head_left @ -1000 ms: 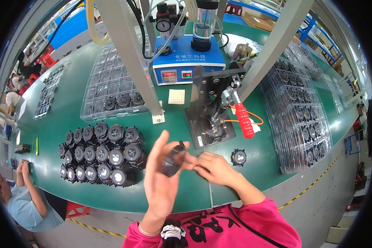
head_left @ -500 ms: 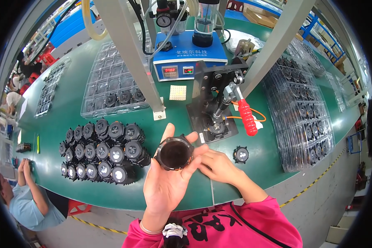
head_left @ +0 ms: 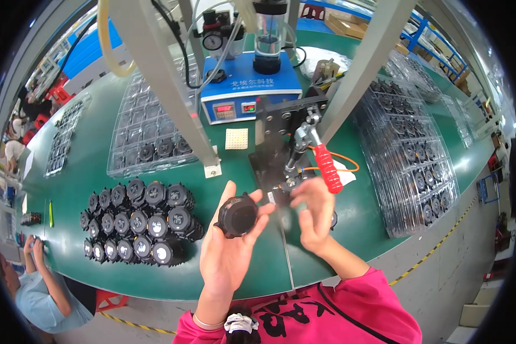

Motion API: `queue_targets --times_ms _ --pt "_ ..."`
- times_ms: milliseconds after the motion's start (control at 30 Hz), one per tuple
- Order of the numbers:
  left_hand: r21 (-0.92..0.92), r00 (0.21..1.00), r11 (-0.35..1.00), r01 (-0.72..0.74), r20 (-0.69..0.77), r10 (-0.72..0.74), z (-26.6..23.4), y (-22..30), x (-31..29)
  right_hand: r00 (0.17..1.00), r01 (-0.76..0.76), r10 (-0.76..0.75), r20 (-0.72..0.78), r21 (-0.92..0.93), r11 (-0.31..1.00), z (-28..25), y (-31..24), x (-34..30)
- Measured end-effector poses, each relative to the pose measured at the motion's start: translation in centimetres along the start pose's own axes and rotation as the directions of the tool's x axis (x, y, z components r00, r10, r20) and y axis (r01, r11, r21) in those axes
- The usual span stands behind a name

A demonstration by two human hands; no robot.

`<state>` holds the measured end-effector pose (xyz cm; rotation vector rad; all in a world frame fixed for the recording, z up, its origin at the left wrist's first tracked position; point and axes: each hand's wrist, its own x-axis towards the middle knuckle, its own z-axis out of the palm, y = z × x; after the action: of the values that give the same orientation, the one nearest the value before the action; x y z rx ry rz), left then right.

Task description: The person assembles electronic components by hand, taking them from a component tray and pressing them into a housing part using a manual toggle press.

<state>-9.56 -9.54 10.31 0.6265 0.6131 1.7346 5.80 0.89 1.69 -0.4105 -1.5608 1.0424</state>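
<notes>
My left hand (head_left: 226, 258), palm up, has its fingers curled round a round black watch case (head_left: 237, 216), its flat dark side facing up. My right hand (head_left: 316, 215) is apart from it, slightly blurred, just in front of the clamp fixture (head_left: 290, 166). Its thumb and fingers are spread, with nothing visible between them. The fixture has a red lever handle (head_left: 328, 167), and a watch case (head_left: 292, 182) sits under its press, partly hidden by my right hand. Behind that hand another watch case (head_left: 334, 220) on the green table shows only its edge.
Stacked watch cases (head_left: 139, 221) stand in rows at the left. Clear plastic trays (head_left: 404, 166) with watch cases are piled at the right; another tray stack (head_left: 149, 126) lies far left. A blue tester box (head_left: 251, 92) stands behind metal posts (head_left: 163, 80). A person (head_left: 49, 286) sits at the left.
My right hand has left its place beside my left fingers and risen toward the fixture, its fingers spreading. The watch case in my left hand now shows a matte dark side instead of the glossy one.
</notes>
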Motion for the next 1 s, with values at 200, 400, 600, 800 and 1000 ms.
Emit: queue_targets --times_ms 200,400,600,800,1000 --pt "0.404 0.993 0.914 0.038 -0.118 0.011 -2.6 -2.2 0.2 0.901 0.428 -0.434 0.016 -0.208 0.880 -0.4 -0.4 7.1" --pt "0.429 0.992 0.898 0.092 -0.115 -0.047 -4.3 -3.6 0.9 0.883 0.456 -0.462 -0.086 -0.077 0.887 -0.5 -4.4 12.6" --pt "0.798 0.989 0.602 0.021 -0.106 0.106 -4.2 -4.1 1.2 0.994 0.104 -0.106 0.014 -0.368 0.924 -1.1 -6.5 16.2" --pt "0.987 0.988 0.159 -0.034 0.009 0.153 -3.9 -4.6 2.5 0.984 -0.073 0.167 0.061 -0.717 0.693 -3.3 -1.8 4.8" --pt "0.990 0.983 -0.028 -0.135 0.137 0.120 -3.4 -7.1 5.1 0.933 -0.347 0.319 -0.170 -0.177 0.921 -3.3 1.9 3.1"
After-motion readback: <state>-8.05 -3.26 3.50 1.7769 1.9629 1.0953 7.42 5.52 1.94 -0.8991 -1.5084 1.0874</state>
